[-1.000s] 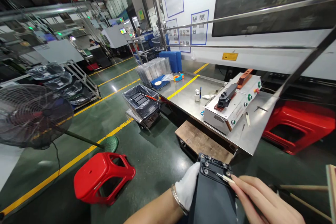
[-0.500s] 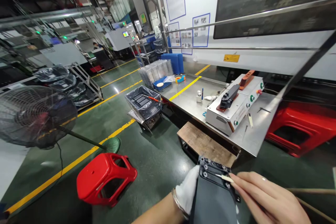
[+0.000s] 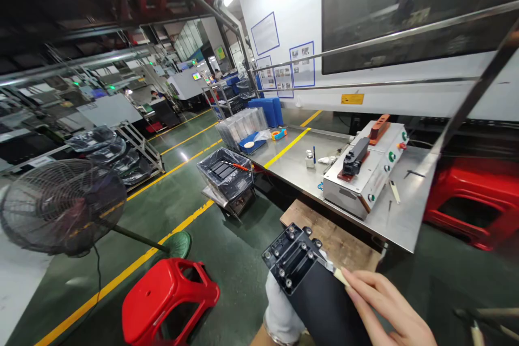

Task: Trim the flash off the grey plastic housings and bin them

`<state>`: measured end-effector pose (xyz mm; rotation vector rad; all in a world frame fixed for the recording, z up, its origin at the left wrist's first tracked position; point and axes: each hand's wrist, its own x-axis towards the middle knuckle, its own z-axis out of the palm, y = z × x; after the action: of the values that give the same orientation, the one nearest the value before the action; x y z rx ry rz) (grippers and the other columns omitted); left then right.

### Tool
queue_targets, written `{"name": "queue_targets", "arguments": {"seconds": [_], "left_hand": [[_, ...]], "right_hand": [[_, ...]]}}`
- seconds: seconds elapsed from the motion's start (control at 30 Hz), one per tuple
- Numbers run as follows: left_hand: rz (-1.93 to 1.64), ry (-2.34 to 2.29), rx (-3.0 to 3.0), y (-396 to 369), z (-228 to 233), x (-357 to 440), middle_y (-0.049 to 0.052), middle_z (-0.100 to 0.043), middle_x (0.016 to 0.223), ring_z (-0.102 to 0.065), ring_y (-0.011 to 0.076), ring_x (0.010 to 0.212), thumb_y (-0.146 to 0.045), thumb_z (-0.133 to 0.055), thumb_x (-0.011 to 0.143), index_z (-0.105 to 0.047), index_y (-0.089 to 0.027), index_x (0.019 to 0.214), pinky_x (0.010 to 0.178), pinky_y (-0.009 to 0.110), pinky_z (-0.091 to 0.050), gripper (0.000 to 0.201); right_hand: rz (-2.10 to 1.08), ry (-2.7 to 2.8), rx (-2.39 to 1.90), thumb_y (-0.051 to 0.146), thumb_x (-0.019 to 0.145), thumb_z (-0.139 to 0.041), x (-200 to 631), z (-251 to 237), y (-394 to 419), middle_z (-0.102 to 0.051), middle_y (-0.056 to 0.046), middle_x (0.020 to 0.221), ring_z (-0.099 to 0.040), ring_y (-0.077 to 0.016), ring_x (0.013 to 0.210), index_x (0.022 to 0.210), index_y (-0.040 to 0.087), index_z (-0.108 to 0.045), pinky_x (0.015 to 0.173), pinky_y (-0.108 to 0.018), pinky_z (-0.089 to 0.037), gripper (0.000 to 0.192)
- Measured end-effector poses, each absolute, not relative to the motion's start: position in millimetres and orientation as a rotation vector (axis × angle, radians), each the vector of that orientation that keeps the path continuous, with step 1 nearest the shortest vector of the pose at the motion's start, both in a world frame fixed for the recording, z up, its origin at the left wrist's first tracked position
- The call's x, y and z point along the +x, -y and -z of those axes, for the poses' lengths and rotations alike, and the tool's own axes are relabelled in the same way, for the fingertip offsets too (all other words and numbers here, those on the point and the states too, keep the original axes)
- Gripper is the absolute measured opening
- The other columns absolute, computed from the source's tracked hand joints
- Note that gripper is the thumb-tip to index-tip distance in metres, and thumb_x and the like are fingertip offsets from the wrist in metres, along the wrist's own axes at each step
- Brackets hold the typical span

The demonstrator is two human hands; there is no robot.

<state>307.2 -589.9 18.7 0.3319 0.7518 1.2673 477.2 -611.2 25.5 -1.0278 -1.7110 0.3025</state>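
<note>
A long black plastic part (image 3: 312, 286) with several round bosses at its top end stands tilted in front of me. My left hand (image 3: 281, 308), in a white glove, grips it from underneath and is mostly hidden behind it. My bare right hand (image 3: 385, 308) pinches a thin pale stick (image 3: 336, 273) whose tip touches the right edge of the part near its top end.
A steel worktable (image 3: 300, 154) carries a white box machine (image 3: 365, 170), a small bottle (image 3: 310, 158) and a blue tray (image 3: 248, 144). A wooden bench (image 3: 332, 232) sits below it. Red stools (image 3: 170, 303) (image 3: 478, 200), a floor fan (image 3: 60, 208) and a bag-lined crate (image 3: 227, 170) stand around.
The black part has been turned and tipped leftward, its bossed end now facing up-left. My right hand with the stick shifted to its right edge. The view tilted upward.
</note>
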Motion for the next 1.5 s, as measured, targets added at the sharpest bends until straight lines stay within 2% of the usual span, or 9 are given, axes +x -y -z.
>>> {"name": "queue_targets", "arguments": {"seconds": [0.1, 0.3, 0.43, 0.53, 0.77, 0.9, 1.13, 1.33, 1.5], "left_hand": [[-1.239, -0.741, 0.362, 592, -15, 312, 0.010, -0.079, 0.090, -0.065, 0.0383, 0.113, -0.073, -0.076, 0.046, -0.075, -0.024, 0.052, 0.107, 0.050, -0.045, 0.049], [-1.126, -0.649, 0.481, 595, -8, 310, 0.008, -0.080, 0.096, -0.067, 0.0360, 0.111, -0.071, -0.073, 0.057, -0.079, -0.022, 0.065, 0.109, 0.050, -0.045, 0.050], [-1.223, -0.843, 0.863, 597, -5, 299, 0.011, -0.076, 0.114, -0.064, 0.0349, 0.119, -0.064, -0.065, 0.077, -0.080, -0.020, 0.099, 0.113, 0.051, -0.042, 0.052], [-1.183, -0.950, 1.305, 594, -9, 291, 0.013, -0.067, 0.134, -0.058, 0.0332, 0.127, -0.050, -0.072, 0.079, -0.066, -0.022, 0.131, 0.116, 0.047, -0.039, 0.060], [-1.097, -1.049, 1.807, 597, -6, 282, 0.018, -0.061, 0.125, -0.061, 0.0327, 0.117, -0.040, -0.069, 0.080, -0.045, -0.020, 0.148, 0.108, 0.047, -0.043, 0.075], [-1.061, -0.911, 1.856, 598, -9, 277, 0.016, -0.057, 0.135, -0.056, 0.0336, 0.127, -0.038, -0.072, 0.078, -0.042, -0.028, 0.151, 0.113, 0.047, -0.038, 0.079], [-0.956, -0.603, 1.826, 592, -25, 274, 0.015, -0.063, 0.129, -0.062, 0.0333, 0.117, -0.048, -0.066, 0.079, -0.049, -0.026, 0.147, 0.107, 0.046, -0.044, 0.074], [-0.897, -0.584, 1.756, 592, -34, 276, 0.015, -0.068, 0.123, -0.065, 0.0303, 0.109, -0.054, -0.065, 0.080, -0.054, -0.025, 0.144, 0.100, 0.044, -0.047, 0.071], [-0.934, -0.802, 1.139, 591, -25, 275, 0.011, -0.071, 0.124, -0.065, 0.0311, 0.114, -0.064, -0.066, 0.077, -0.073, -0.023, 0.117, 0.101, 0.046, -0.048, 0.057]], "right_hand": [[-0.253, 1.678, -0.997, 0.019, 0.094, -0.061, 474, -30, 605, -0.073, -0.005, 0.089, -0.073, -0.0123, 0.078, 0.110, 0.022, -0.075, 0.072, -0.016, -0.059, 0.022], [-0.144, 1.671, -1.093, 0.027, 0.096, -0.058, 483, -40, 597, -0.073, -0.004, 0.088, -0.073, -0.0117, 0.077, 0.103, 0.022, -0.076, 0.072, -0.015, -0.058, 0.020], [-0.131, 1.679, -1.110, 0.028, 0.096, -0.058, 493, -43, 600, -0.073, -0.004, 0.091, -0.073, -0.0114, 0.079, 0.107, 0.023, -0.074, 0.074, -0.015, -0.058, 0.020], [-0.120, 1.762, -1.044, 0.025, 0.097, -0.057, 498, -47, 605, -0.073, -0.003, 0.091, -0.073, -0.0107, 0.080, 0.108, 0.023, -0.073, 0.074, -0.014, -0.058, 0.020], [-0.064, 1.844, -1.094, 0.030, 0.099, -0.053, 512, -50, 608, -0.074, -0.003, 0.088, -0.074, -0.0092, 0.074, 0.106, 0.023, -0.074, 0.070, -0.011, -0.057, 0.023], [-0.169, 1.754, -1.182, 0.042, 0.097, -0.056, 519, -58, 605, -0.076, -0.002, 0.083, -0.075, -0.0121, 0.071, 0.094, 0.024, -0.078, 0.068, -0.011, -0.057, 0.029], [-0.992, 1.633, -1.323, 0.059, 0.093, -0.053, 518, -53, 606, -0.058, 0.002, 0.048, -0.056, -0.0119, 0.044, 0.058, 0.021, -0.063, 0.043, -0.017, -0.048, 0.052], [-1.233, 1.704, -1.237, 0.059, 0.095, -0.050, 521, -43, 608, -0.054, 0.002, 0.049, -0.050, -0.0100, 0.047, 0.058, 0.020, -0.060, 0.047, -0.018, -0.045, 0.055], [-1.055, 1.865, -1.136, 0.046, 0.097, -0.053, 528, -61, 610, -0.066, 0.003, 0.059, -0.063, -0.0120, 0.051, 0.075, 0.024, -0.071, 0.050, -0.014, -0.052, 0.036]]}}
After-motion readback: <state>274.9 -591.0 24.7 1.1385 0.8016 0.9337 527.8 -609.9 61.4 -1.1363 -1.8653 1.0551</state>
